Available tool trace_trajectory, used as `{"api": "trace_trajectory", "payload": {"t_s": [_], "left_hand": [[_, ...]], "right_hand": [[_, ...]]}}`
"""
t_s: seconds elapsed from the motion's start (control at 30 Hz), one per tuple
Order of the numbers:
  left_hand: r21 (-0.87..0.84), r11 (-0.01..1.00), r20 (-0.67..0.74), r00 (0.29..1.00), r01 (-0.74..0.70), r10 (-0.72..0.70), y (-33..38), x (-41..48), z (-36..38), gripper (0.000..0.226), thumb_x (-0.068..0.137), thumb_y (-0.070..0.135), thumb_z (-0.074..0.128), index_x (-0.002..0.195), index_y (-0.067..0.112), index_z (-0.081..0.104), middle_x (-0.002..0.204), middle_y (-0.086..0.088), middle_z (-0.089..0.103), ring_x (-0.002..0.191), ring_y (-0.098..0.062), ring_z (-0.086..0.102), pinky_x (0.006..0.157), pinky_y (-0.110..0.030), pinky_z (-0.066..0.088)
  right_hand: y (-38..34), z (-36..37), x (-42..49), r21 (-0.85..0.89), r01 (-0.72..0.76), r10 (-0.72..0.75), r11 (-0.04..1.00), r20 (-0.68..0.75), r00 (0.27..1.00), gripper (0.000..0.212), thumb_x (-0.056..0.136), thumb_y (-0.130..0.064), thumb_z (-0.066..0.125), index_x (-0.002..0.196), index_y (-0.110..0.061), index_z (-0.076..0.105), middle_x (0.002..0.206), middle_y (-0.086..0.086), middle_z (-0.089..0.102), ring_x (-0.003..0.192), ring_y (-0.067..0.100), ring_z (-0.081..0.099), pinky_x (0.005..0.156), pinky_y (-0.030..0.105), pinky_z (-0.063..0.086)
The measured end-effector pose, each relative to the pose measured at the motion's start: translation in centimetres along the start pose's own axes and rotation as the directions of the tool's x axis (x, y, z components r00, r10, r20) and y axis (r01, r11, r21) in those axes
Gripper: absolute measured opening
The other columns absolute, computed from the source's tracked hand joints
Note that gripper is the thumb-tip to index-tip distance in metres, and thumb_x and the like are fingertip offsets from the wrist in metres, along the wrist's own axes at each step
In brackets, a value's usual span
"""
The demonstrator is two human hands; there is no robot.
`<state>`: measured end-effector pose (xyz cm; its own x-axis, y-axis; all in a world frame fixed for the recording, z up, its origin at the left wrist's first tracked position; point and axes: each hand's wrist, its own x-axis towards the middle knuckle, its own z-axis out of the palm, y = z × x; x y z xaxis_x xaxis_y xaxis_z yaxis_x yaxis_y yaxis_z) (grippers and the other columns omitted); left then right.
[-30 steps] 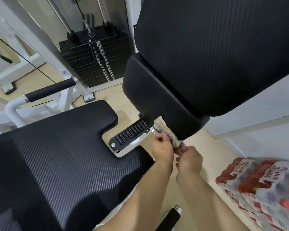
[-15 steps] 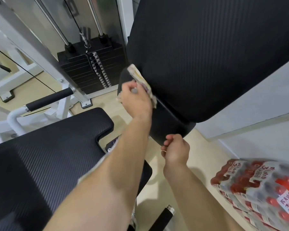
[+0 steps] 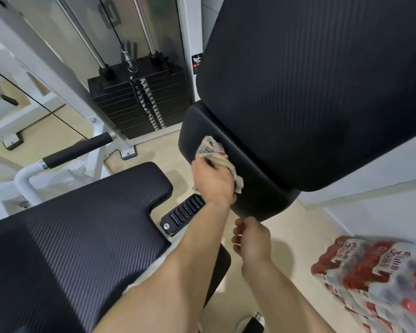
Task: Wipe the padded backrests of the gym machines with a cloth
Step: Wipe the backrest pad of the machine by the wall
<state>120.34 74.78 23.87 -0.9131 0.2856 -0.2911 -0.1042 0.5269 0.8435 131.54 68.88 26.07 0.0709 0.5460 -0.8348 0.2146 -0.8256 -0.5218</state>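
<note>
Cloth [image 3: 217, 153] on the backrest [image 3: 310, 92] edge
The left hand [image 3: 213, 180] grips the crumpled cloth against the black backrest's lower side; the right hand [image 3: 253, 241] hangs loosely curled just below.

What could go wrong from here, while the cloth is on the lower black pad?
1. The cloth is bunched in the left grip, so it may touch only a narrow strip of the lower pad and leave patches unwiped.
2. The large upper backrest overhangs this pad, so the seam between them could easily be missed.
3. The bottle pack lies on the floor at the right. A sideways step might end in a trip.
</note>
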Motion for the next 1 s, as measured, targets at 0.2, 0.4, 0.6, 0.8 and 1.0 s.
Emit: {"api": "trace_trajectory", "payload": {"t_s": [0.2,0.4,0.6,0.8,1.0], "left_hand": [[-0.027,0.987,-0.134,0.979,-0.156,0.151,-0.2,7.8,-0.5,0.009,0.091,0.018,0.050,0.097,0.019,0.057,0.102,-0.002,0.065,0.096,-0.023,0.062,0.093,-0.044,0.050],[-0.112,0.990,-0.117,0.988,0.087,-0.101,-5.9,9.9,0.9,0.026,0.093,0.021,0.050,0.118,0.023,0.059,0.115,-0.006,0.066,0.108,-0.027,0.064,0.102,-0.043,0.049],[-0.216,0.873,0.215,0.894,0.437,-0.393,-7.8,6.5,0.7,0.043,0.097,0.034,0.044,0.131,0.009,0.052,0.127,-0.018,0.063,0.108,-0.036,0.064,0.096,-0.044,0.052],[-0.237,0.899,0.083,0.929,0.369,-0.360,-1.6,13.5,-0.9,0.019,0.103,0.019,0.035,0.111,0.021,0.052,0.109,-0.012,0.058,0.090,-0.023,0.049,0.083,-0.039,0.048],[-0.212,0.977,0.258,0.965,0.010,0.046,4.1,16.0,-1.1,0.021,0.095,0.019,0.047,0.076,0.026,0.052,0.075,0.008,0.048,0.076,-0.015,0.044,0.066,-0.035,0.037]], "right_hand": [[-0.8,4.0,1.8,0.038,0.031,-0.033,0.999,0.064,0.997,0.022,0.095,-0.013,0.045,0.083,-0.010,0.063,0.070,0.004,0.055,0.063,0.018,0.049,0.064,0.032,0.042],[0.8,6.3,3.8,0.027,0.006,-0.007,1.000,0.063,0.998,0.021,0.096,-0.014,0.046,0.089,-0.008,0.065,0.070,0.004,0.056,0.063,0.017,0.049,0.061,0.030,0.041],[1.3,6.4,3.7,0.001,-0.053,0.053,0.999,0.044,0.998,0.021,0.095,-0.014,0.046,0.084,-0.008,0.063,0.070,0.005,0.056,0.058,0.017,0.048,0.056,0.029,0.039],[-1.2,6.5,2.6,0.056,-0.058,0.050,0.997,0.138,0.989,0.018,0.097,-0.013,0.048,0.100,-0.007,0.065,0.075,0.004,0.055,0.065,0.016,0.048,0.063,0.030,0.040],[-2.9,6.5,2.7,0.045,-0.058,0.048,0.997,0.192,0.980,0.017,0.096,-0.014,0.049,0.097,-0.010,0.065,0.074,0.003,0.057,0.064,0.016,0.051,0.065,0.031,0.043]]}}
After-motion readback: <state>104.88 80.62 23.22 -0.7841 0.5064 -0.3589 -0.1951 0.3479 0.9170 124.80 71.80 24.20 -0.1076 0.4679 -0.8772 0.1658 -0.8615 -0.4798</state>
